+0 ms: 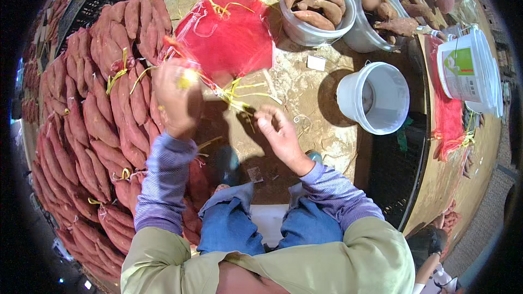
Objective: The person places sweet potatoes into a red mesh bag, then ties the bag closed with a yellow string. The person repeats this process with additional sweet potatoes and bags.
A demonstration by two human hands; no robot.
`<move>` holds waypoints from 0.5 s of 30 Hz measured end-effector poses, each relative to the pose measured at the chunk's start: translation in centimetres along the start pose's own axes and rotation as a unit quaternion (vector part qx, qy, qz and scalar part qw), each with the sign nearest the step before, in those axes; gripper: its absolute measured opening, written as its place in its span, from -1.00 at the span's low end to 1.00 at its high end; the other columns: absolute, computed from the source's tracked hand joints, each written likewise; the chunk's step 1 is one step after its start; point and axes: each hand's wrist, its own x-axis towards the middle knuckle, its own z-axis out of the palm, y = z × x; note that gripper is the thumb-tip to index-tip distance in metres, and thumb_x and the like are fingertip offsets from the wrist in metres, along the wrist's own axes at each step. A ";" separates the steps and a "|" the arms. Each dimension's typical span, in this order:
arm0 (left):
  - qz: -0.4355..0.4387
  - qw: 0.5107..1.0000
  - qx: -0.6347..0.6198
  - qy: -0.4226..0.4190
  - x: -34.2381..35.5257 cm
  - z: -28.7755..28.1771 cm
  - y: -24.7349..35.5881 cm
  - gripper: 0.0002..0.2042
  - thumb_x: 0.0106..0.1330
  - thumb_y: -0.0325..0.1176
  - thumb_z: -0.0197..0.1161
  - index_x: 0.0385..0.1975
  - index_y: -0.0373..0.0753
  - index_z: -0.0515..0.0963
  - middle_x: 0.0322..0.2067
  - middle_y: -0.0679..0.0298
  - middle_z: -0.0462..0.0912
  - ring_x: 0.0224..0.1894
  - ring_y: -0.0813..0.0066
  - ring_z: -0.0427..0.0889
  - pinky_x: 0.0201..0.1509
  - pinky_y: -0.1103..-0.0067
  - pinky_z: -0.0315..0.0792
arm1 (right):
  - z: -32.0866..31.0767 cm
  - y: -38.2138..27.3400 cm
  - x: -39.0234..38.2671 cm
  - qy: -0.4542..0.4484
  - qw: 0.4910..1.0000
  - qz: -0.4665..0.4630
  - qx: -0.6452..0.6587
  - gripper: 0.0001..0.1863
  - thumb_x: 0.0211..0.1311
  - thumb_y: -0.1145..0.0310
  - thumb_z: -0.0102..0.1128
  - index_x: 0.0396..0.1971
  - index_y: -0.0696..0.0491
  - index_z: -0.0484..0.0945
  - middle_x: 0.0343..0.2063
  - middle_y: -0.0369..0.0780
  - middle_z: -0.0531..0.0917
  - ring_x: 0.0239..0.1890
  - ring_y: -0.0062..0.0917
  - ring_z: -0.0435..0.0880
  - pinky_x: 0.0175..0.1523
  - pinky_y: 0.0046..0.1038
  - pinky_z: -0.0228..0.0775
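My left hand (177,98) is raised beside the sweet potato sacks, blurred by motion, with a yellow patch near its fingers. Its grip is unclear. Red mesh runs from beside it toward a bunch of yellow tie strings (237,95). Close to the strings' lower end, my right hand (279,133) has its thumb and bent fingers slightly apart, with nothing visible between them. Beyond both hands lies a flat stack of red mesh bags (231,35). Filled red mesh sacks of sweet potatoes (98,120) crowd the left side, several tied with yellow string.
An upright white bucket (362,95) with a bare inside stands right of my hands. Several tubs of loose sweet potatoes, one a clear tub (299,32), stand farther back. A black crate (389,171) sits to the right, below a wooden board (444,185) bearing a lidded white bucket (463,71).
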 end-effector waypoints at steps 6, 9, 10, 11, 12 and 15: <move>0.188 0.941 -0.130 -0.249 -8.0 4.1 7.5 -0.74 -0.08 -0.52 0.31 -0.33 -0.38 0.54 -0.14 -0.05 0.54 0.02 -0.04 0.50 0.19 0.23 0.35 | 0.3 -5.2 2.1 -0.001 0.980 0.050 0.193 -0.46 0.31 0.31 0.19 0.20 0.19 0.26 -0.03 -0.18 0.52 -0.03 -0.58 0.51 0.10 -0.51 0.37; 0.082 0.926 -0.260 -0.261 -9.4 4.0 7.9 -0.71 -0.09 -0.49 0.39 -0.36 -0.37 0.46 0.00 -0.06 0.49 0.15 -0.08 0.43 0.27 0.24 0.27 | -2.1 -2.5 2.9 0.056 0.985 0.093 0.135 -0.77 0.34 0.32 0.13 -0.11 0.12 0.51 -0.40 -0.30 0.64 -0.41 -0.63 0.60 -0.28 -0.58 0.45; 0.012 0.940 -0.253 -0.230 -9.9 4.0 7.6 -0.74 -0.03 -0.50 0.36 -0.35 -0.36 0.46 -0.07 0.00 0.52 0.06 0.05 0.48 0.19 0.32 0.32 | -2.6 -1.8 2.8 0.088 0.983 0.100 0.129 -0.79 0.37 0.29 0.09 -0.17 0.11 0.54 -0.44 -0.32 0.64 -0.47 -0.66 0.59 -0.39 -0.61 0.42; -0.057 0.948 -0.243 -0.198 -10.3 4.0 7.3 -0.78 0.04 -0.51 0.33 -0.33 -0.35 0.46 -0.14 0.06 0.55 -0.02 0.18 0.53 0.12 0.40 0.36 | -2.0 -2.7 2.3 0.120 0.971 0.102 0.180 -0.78 0.40 0.23 0.04 -0.22 0.07 0.54 -0.48 -0.35 0.63 -0.56 -0.72 0.54 -0.53 -0.66 0.29; -0.125 0.951 -0.230 -0.166 -10.6 4.1 6.8 -0.81 0.10 -0.51 0.30 -0.32 -0.33 0.46 -0.21 0.12 0.59 -0.10 0.30 0.58 0.04 0.48 0.41 | -2.8 -2.1 2.0 0.097 0.976 0.117 0.154 -0.77 0.41 0.21 0.02 -0.22 0.06 0.54 -0.52 -0.35 0.62 -0.62 -0.71 0.50 -0.57 -0.65 0.24; -0.310 0.896 -0.308 -0.081 -10.0 5.5 5.8 -0.90 0.19 -0.50 0.27 -0.39 -0.30 0.48 -0.46 0.37 0.54 -0.45 0.70 0.49 -0.33 0.69 0.40 | -4.7 -0.4 0.9 0.057 0.995 0.077 -0.018 -0.74 0.40 0.21 0.06 -0.19 0.10 0.55 -0.53 -0.35 0.60 -0.58 -0.73 0.48 -0.50 -0.59 0.28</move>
